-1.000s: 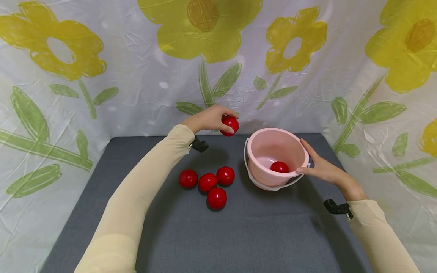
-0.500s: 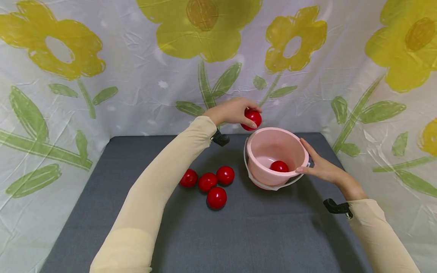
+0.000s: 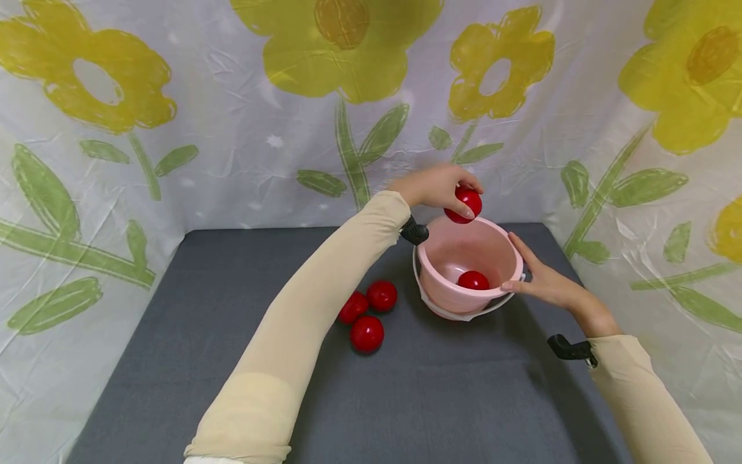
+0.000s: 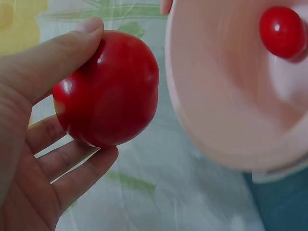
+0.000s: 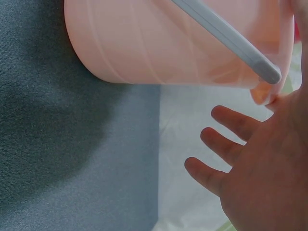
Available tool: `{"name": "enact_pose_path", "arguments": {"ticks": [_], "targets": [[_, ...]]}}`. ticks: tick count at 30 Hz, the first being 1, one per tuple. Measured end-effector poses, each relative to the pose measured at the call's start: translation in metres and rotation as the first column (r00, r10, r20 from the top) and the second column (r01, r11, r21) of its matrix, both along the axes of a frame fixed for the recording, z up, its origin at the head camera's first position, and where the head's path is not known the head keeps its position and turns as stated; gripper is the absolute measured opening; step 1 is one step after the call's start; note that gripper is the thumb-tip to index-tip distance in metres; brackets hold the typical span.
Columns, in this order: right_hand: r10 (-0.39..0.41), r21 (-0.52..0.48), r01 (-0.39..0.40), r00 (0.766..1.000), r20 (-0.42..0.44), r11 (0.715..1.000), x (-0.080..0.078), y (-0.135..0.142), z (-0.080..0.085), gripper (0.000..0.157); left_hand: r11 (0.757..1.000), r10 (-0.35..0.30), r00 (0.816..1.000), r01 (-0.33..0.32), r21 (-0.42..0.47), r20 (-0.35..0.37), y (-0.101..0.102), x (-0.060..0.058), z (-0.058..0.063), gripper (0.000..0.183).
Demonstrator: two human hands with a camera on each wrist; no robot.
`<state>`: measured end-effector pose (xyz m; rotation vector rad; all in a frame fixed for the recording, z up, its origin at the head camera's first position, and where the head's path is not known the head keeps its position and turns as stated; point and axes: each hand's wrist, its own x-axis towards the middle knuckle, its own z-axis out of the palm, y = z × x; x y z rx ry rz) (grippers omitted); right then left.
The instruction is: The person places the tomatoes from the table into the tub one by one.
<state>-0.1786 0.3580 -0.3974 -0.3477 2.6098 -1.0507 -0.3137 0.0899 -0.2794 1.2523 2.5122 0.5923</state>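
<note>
Altogether five red balls [image 3: 367, 334] show: three tabled, one bucketed, one held.

Bucket: you see the pink bucket [image 5: 163, 43] filling the top of the view, its wall ribbed with faint bands.
Handle: a grey-white handle [image 5: 226, 36] slants down across the bucket's side.
Right hand: your right hand [image 5: 260, 163] sits at the lower right, fingers [image 5: 226, 144] spread and straight, thumb side touching the bucket's rim.
Worktop: the dark grey worktop [image 5: 62, 159] lies left.
Backdrop: a white cloth [image 5: 187, 139] lies behind the fingers.
</note>
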Motion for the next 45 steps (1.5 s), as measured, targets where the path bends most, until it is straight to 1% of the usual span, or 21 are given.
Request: {"name": "enact_pose_path", "arguments": {"ticks": [4, 6, 12, 20, 24, 30, 32, 36, 43, 45], "targets": [[0.002, 0.004, -0.002, 1.000, 0.002, 1.000, -0.001, 0.000, 0.000, 0.109, 1.000, -0.027, 0.999, 0.027, 0.009, 0.024, 0.012, 0.000, -0.006, 0.054], [0.006, 0.004, -0.006, 1.000, 0.003, 1.000, -0.001, -0.001, 0.000, 0.109, 0.999, -0.040, 0.998, 0.039, 0.009, 0.050, 0.016, 0.001, -0.007, 0.054], [0.015, 0.006, -0.015, 1.000, -0.005, 1.000, -0.002, -0.001, 0.000, 0.108, 0.998, -0.062, 0.993, 0.063, -0.014, 0.098, 0.026, 0.003, -0.013, 0.052], [0.031, -0.009, -0.031, 0.999, -0.016, 0.999, -0.003, -0.001, 0.001, 0.108, 0.994, -0.110, 0.979, 0.111, 0.003, 0.171, 0.036, 0.005, -0.031, 0.050], [0.032, -0.009, -0.032, 0.999, -0.025, 0.999, -0.003, 0.000, 0.001, 0.108, 0.993, -0.114, 0.974, 0.114, 0.009, 0.198, 0.039, 0.007, -0.038, 0.050], [0.030, -0.015, -0.030, 0.999, -0.026, 0.999, -0.003, 0.002, -0.001, 0.108, 0.995, -0.102, 0.968, 0.101, 0.013, 0.230, 0.041, 0.010, -0.049, 0.051], [0.028, -0.016, -0.028, 0.999, -0.024, 0.999, -0.003, 0.002, -0.001, 0.108, 0.994, -0.106, 0.968, 0.106, 0.013, 0.229, 0.042, 0.011, -0.051, 0.050], [0.023, -0.016, -0.024, 0.999, -0.023, 1.000, -0.002, 0.002, -0.002, 0.108, 0.992, -0.122, 0.970, 0.128, -0.013, 0.208, 0.044, 0.013, -0.053, 0.048], [0.019, -0.011, -0.019, 1.000, -0.022, 1.000, -0.001, 0.003, -0.002, 0.109, 0.994, -0.085, 0.967, 0.100, -0.053, 0.241, 0.046, 0.019, -0.053, 0.051], [0.021, -0.015, -0.021, 1.000, -0.022, 1.000, -0.001, 0.003, -0.002, 0.108, 0.993, -0.094, 0.966, 0.109, -0.050, 0.242, 0.047, 0.019, -0.054, 0.052]]}}
